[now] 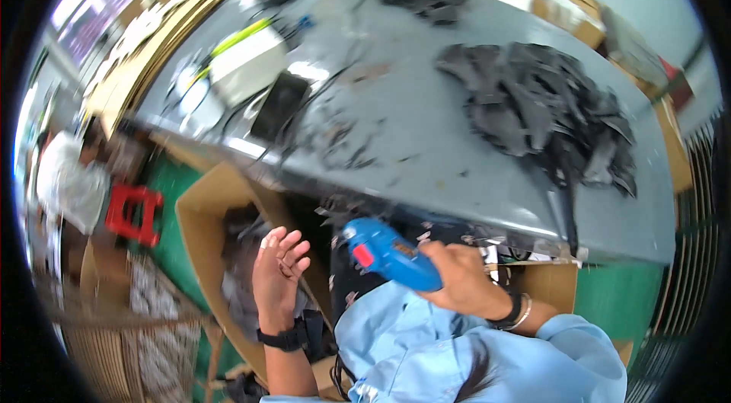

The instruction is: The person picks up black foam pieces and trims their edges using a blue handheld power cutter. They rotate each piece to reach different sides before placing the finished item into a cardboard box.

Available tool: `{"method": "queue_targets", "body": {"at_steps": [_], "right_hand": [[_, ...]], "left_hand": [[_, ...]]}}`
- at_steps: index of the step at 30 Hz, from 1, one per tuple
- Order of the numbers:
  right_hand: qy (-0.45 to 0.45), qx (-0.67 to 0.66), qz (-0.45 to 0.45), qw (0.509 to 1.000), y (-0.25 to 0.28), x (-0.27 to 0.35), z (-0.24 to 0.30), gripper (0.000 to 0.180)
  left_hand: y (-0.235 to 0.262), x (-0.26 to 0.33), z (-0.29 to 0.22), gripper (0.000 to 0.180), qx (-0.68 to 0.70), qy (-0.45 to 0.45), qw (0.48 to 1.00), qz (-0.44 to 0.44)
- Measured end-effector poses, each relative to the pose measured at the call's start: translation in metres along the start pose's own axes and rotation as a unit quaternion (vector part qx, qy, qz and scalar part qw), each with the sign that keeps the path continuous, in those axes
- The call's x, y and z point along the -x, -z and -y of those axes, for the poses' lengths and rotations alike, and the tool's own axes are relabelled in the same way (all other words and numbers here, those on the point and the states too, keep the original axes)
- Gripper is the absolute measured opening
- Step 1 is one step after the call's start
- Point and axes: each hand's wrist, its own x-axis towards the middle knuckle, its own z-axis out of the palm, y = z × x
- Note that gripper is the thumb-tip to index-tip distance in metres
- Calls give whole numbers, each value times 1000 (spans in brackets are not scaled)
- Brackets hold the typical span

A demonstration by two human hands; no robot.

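While the right hand (457, 277) grips a blue glue gun (388, 252) below the desk's (426, 144) near edge, the open left hand (278, 270) beside its nozzle risks a burn.

Grey worktable (426, 136) over green floor (609, 289), daylit.

Setting: small workshop or factory floor. Evidence: grey worktable (426, 136) just ahead of the right hand (457, 277), littered with a heap of dark cut scraps (541, 110); open cardboard cartons (205, 205) beside the left hand (276, 270) and more stacked beyond the table; green floor (617, 289) right of the right hand; seated co-worker (68, 178) and red stool (133, 212) far left
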Motion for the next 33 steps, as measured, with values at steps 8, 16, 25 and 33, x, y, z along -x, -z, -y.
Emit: {"method": "queue_targets", "body": {"at_steps": [8, 16, 25, 33], "right_hand": [[-22, -34, -162, 986, 21, 22, -13, 52], [-42, -67, -192, 978, 31, 35, -23, 50], [-126, -61, -215, 966, 31, 40, -45, 51], [-259, -159, -246, 920, 44, -2, -53, 49]], "left_hand": [[-245, -58, 63, 47, -90, 154, 959, 219], [-332, -150, 111, 25, -314, -18, 943, 107], [-254, -124, 63, 13, -141, 104, 962, 210], [-151, -30, 48, 14, -173, 234, 942, 169]]}}
